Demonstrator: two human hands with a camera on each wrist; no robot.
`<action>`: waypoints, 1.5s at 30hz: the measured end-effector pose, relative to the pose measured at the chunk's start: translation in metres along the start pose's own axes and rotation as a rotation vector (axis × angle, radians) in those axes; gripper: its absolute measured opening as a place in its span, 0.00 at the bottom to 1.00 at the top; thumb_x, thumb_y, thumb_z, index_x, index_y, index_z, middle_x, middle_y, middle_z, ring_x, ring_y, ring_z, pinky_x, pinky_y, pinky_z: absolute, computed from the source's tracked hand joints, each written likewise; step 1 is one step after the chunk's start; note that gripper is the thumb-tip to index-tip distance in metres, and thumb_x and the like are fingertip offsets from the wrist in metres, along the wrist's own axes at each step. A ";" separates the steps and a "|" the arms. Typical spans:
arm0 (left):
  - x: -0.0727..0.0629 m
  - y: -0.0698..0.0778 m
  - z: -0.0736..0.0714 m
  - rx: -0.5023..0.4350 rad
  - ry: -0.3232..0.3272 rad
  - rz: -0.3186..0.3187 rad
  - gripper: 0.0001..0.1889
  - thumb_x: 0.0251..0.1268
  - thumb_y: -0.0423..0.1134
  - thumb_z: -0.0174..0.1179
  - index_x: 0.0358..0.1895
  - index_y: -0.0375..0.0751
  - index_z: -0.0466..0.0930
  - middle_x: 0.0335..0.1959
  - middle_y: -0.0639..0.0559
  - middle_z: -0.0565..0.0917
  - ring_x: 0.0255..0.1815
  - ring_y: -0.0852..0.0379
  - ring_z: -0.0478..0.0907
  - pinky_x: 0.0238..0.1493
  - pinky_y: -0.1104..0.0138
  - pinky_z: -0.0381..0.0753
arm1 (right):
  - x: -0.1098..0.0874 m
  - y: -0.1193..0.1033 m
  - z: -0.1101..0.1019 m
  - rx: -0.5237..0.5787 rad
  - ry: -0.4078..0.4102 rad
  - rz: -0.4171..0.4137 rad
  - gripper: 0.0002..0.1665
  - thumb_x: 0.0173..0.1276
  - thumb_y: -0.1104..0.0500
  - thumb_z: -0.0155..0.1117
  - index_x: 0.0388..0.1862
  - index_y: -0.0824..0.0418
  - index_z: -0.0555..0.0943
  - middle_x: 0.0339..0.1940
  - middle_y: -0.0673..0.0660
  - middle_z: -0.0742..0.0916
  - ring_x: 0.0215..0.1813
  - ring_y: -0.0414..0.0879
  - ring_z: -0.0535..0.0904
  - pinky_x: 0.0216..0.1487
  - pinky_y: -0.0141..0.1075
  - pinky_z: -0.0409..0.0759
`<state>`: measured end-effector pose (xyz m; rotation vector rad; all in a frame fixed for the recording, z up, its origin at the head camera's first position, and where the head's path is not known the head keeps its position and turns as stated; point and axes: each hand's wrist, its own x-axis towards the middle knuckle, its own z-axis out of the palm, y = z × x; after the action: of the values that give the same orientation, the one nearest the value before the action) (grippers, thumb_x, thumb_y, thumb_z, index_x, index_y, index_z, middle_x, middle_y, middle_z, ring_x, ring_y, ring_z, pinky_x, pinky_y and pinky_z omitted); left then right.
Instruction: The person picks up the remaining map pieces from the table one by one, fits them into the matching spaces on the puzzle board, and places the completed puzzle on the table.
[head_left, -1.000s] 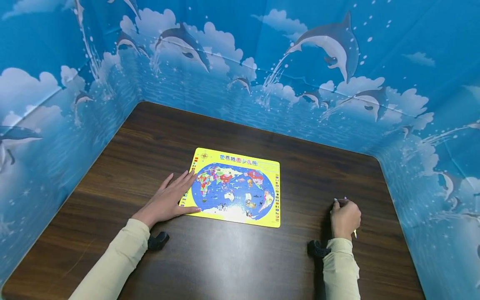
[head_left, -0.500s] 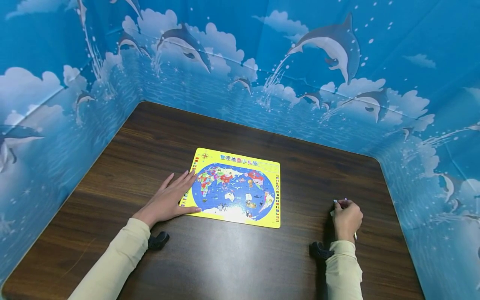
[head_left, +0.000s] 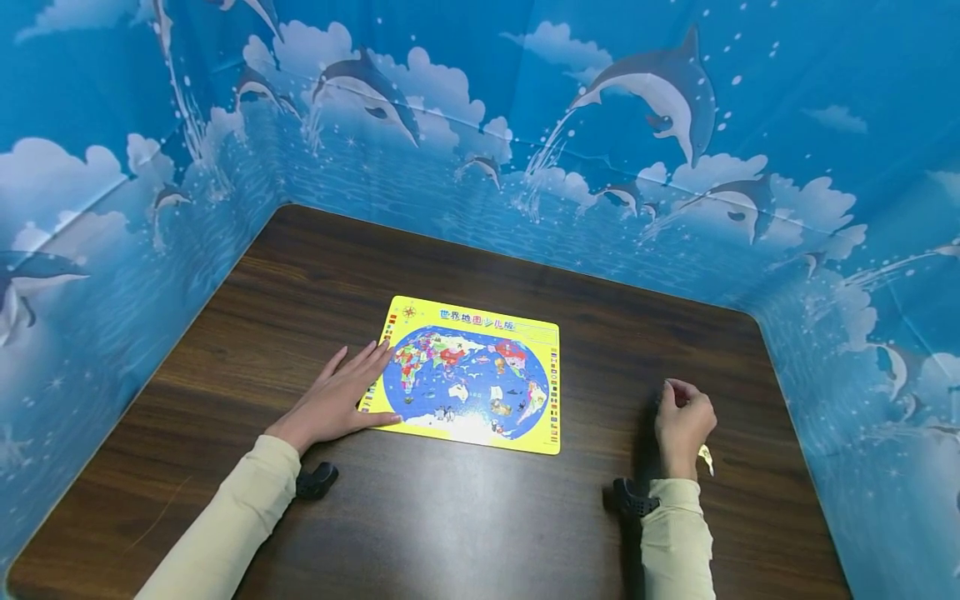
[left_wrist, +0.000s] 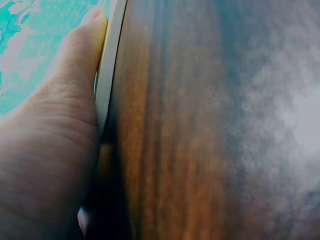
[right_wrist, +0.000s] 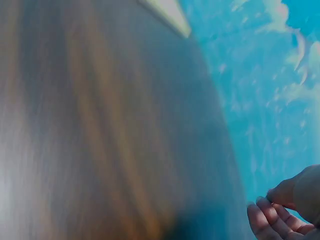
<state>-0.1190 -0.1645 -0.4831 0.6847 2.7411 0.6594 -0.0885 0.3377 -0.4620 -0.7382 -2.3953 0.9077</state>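
Note:
A yellow-bordered world map board (head_left: 480, 442) lies flat near the middle of the table. My left hand (head_left: 333, 404) rests on its left edge with fingers spread. In the left wrist view, the thumb (left_wrist: 80, 50) lies along the board's edge (left_wrist: 112, 60). My right hand (head_left: 686, 429) is over the table to the right of the board, fingers bent and thumb tip close to the index finger. In the right wrist view, no object shows between those fingertips. A small pale, yellowish piece (head_left: 706, 460) shows beside the right wrist; the hand hides the rest.
The dark wood table (head_left: 480, 525) has rounded back corners. A blue dolphin-print curtain (head_left: 450, 167) closes it in behind and on both sides. Black camera mounts (head_left: 633, 500) sit on both wrists. A pale board corner (right_wrist: 172, 15) shows in the right wrist view.
My right hand has moved slightly forward and left, and a gap now shows between its thumb and index finger. More of the pale piece is visible. Left hand and board have not moved.

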 end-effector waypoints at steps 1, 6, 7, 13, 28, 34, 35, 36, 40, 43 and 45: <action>0.000 -0.001 0.001 -0.001 -0.001 -0.003 0.61 0.59 0.76 0.60 0.85 0.43 0.45 0.86 0.47 0.48 0.86 0.44 0.41 0.82 0.44 0.32 | 0.000 -0.005 0.001 0.024 0.001 0.001 0.12 0.77 0.65 0.61 0.46 0.73 0.86 0.41 0.71 0.88 0.39 0.54 0.82 0.40 0.35 0.72; 0.000 -0.002 0.003 -0.001 -0.003 -0.004 0.61 0.59 0.77 0.60 0.85 0.44 0.45 0.86 0.47 0.48 0.86 0.45 0.40 0.82 0.44 0.31 | -0.005 -0.025 0.013 0.143 -0.076 0.014 0.11 0.78 0.64 0.60 0.48 0.72 0.84 0.41 0.68 0.87 0.31 0.29 0.78 0.30 0.18 0.71; 0.000 -0.002 0.003 -0.002 -0.002 -0.004 0.61 0.60 0.77 0.60 0.85 0.44 0.45 0.86 0.47 0.48 0.86 0.45 0.40 0.82 0.44 0.31 | -0.007 -0.028 0.017 0.163 -0.105 0.007 0.11 0.79 0.65 0.59 0.49 0.73 0.84 0.42 0.68 0.87 0.30 0.27 0.78 0.30 0.16 0.72; 0.000 -0.002 0.005 0.002 0.006 0.001 0.60 0.61 0.76 0.60 0.85 0.44 0.46 0.86 0.47 0.48 0.86 0.45 0.41 0.82 0.44 0.32 | -0.021 -0.041 0.037 0.224 -0.264 -0.078 0.15 0.79 0.70 0.55 0.57 0.75 0.83 0.48 0.69 0.81 0.40 0.52 0.88 0.35 0.15 0.76; 0.001 -0.003 0.005 0.004 -0.012 -0.015 0.61 0.59 0.78 0.59 0.85 0.44 0.45 0.86 0.47 0.48 0.86 0.45 0.40 0.82 0.44 0.31 | -0.062 -0.088 0.072 0.336 -0.519 0.005 0.08 0.71 0.65 0.71 0.45 0.68 0.90 0.36 0.63 0.90 0.32 0.51 0.84 0.29 0.30 0.84; 0.002 -0.002 0.005 0.002 -0.005 -0.012 0.60 0.59 0.77 0.59 0.85 0.45 0.46 0.86 0.47 0.48 0.86 0.45 0.41 0.82 0.44 0.32 | -0.070 -0.097 0.080 0.340 -0.540 0.013 0.07 0.69 0.64 0.73 0.43 0.67 0.91 0.33 0.61 0.90 0.28 0.46 0.83 0.25 0.29 0.80; 0.002 -0.002 0.005 0.002 -0.005 -0.011 0.60 0.59 0.77 0.59 0.85 0.44 0.46 0.86 0.47 0.48 0.86 0.45 0.41 0.82 0.44 0.32 | -0.070 -0.098 0.081 0.331 -0.537 0.011 0.07 0.69 0.64 0.73 0.42 0.67 0.91 0.33 0.61 0.90 0.28 0.46 0.83 0.25 0.29 0.80; 0.002 -0.002 0.004 0.002 -0.005 -0.011 0.60 0.59 0.77 0.59 0.85 0.44 0.46 0.86 0.47 0.48 0.86 0.45 0.41 0.82 0.44 0.32 | -0.071 -0.098 0.081 0.316 -0.534 0.009 0.07 0.69 0.64 0.73 0.42 0.67 0.91 0.33 0.61 0.90 0.28 0.46 0.82 0.25 0.29 0.79; 0.001 -0.001 0.004 0.008 -0.008 -0.012 0.60 0.59 0.77 0.59 0.85 0.44 0.46 0.86 0.47 0.48 0.86 0.45 0.40 0.82 0.44 0.32 | -0.073 -0.099 0.082 0.267 -0.529 -0.002 0.08 0.69 0.63 0.73 0.42 0.67 0.91 0.35 0.61 0.90 0.31 0.47 0.84 0.29 0.28 0.81; 0.001 -0.002 0.002 0.009 -0.004 -0.013 0.60 0.59 0.76 0.60 0.85 0.44 0.46 0.86 0.47 0.48 0.86 0.45 0.40 0.82 0.44 0.32 | -0.074 -0.099 0.084 0.242 -0.533 -0.006 0.08 0.70 0.62 0.73 0.44 0.66 0.91 0.38 0.60 0.90 0.34 0.48 0.84 0.35 0.30 0.84; 0.001 -0.001 0.001 0.009 -0.003 -0.014 0.60 0.59 0.76 0.60 0.85 0.44 0.46 0.86 0.47 0.48 0.86 0.45 0.41 0.82 0.44 0.32 | -0.074 -0.099 0.085 0.227 -0.537 -0.008 0.08 0.70 0.61 0.73 0.44 0.65 0.91 0.39 0.60 0.90 0.36 0.48 0.84 0.38 0.33 0.85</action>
<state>-0.1202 -0.1643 -0.4852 0.6676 2.7448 0.6427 -0.1149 0.1903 -0.4663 -0.4343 -2.6665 1.4992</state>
